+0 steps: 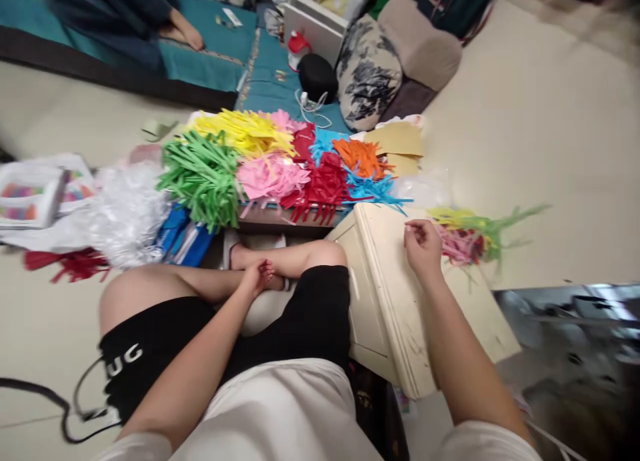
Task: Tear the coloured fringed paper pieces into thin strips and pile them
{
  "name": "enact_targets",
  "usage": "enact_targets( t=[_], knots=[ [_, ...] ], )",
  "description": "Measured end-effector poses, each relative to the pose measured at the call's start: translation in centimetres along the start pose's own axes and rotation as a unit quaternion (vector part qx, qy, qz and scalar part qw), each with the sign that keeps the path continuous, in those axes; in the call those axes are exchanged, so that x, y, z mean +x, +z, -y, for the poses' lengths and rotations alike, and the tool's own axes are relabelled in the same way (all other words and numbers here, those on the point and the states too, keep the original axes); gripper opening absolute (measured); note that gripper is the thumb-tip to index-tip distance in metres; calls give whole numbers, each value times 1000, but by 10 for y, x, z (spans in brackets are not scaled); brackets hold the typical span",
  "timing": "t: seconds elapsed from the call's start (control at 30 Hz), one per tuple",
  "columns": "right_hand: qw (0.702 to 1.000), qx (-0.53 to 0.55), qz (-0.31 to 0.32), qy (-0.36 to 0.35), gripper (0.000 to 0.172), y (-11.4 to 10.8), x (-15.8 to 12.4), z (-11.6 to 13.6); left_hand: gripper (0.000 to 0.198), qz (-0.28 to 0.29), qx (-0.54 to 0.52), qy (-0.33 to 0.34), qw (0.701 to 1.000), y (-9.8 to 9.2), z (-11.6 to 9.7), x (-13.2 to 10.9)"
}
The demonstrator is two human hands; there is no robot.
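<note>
My left hand [261, 276] hangs over my crossed legs, palm turned partly up. Its fingers are loosely bent and a little apart, with nothing visible in them. Above the top of a cream cabinet [385, 281] my right hand [423, 245] is closed, fingertips drawn together towards the left; whatever it may hold is too small to make out. Just right of this hand is a bunch of pink, yellow and green paper strips [465, 234], somewhat blurred. Ahead, piles of green strips [203, 178], pink strips [273, 176], red strips [327, 181] and orange strips [361, 157] lie side by side.
Yellow strips [243, 131] and blue strips [375, 188] lie among the piles, near brown envelopes [395, 140]. White shredded strips [130, 211] sit at the left. Behind is a teal couch [215, 61] with a person's foot [187, 36] on it. A black cable [45, 389] runs along the floor.
</note>
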State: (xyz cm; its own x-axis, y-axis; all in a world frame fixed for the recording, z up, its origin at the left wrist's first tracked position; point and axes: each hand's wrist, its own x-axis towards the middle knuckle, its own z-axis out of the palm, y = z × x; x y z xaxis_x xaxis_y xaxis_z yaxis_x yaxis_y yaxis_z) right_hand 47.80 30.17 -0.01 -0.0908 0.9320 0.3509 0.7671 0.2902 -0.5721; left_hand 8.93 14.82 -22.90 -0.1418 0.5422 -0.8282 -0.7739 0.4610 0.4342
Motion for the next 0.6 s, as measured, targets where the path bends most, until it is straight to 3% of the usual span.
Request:
enact_targets(
  t=[0.13,0.23,0.37,0.47,0.6],
  knots=[
    [965,9,227,-129,46,51,12,58,39,-4,13,39,999,-2,-3,5],
    [957,-33,256,-133,56,80,20,77,38,3,33,97,995,1,-7,1],
    [954,-66,271,-110,53,102,20,77,30,17,77,225,971,11,-24,-15],
    [941,-63,313,-112,51,105,17,76,30,27,138,344,928,25,-57,-30],
    [933,-91,329,-115,48,106,17,78,21,10,263,489,832,56,-134,-42]
  ],
)
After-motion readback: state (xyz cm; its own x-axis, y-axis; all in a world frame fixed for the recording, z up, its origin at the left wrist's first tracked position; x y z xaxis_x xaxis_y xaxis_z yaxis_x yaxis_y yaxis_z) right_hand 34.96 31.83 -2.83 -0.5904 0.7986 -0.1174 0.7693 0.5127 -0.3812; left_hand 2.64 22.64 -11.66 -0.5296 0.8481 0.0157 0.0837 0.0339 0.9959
